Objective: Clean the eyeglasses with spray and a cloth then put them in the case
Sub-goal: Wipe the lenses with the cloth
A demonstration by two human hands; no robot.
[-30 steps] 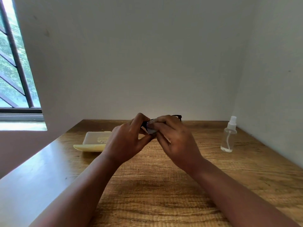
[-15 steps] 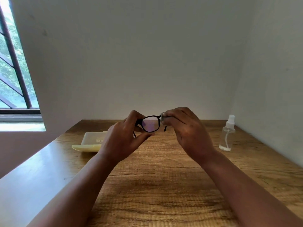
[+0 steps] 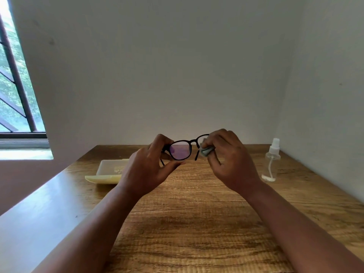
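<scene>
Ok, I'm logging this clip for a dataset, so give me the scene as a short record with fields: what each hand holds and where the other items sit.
left hand: holds the eyeglasses by the left rim, raised above the table
right hand: presses a small cloth on the right lens
case: pale yellow, on the table, left of the hands
spray bottle: clear, upright, on the table at the right, untouched
glasses in case: not yet

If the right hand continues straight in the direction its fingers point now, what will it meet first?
The right hand points left, holding a cloth against the eyeglasses. Beyond those, it would probably meet the left hand gripping the other side of the frame; depth is uncertain.
</scene>
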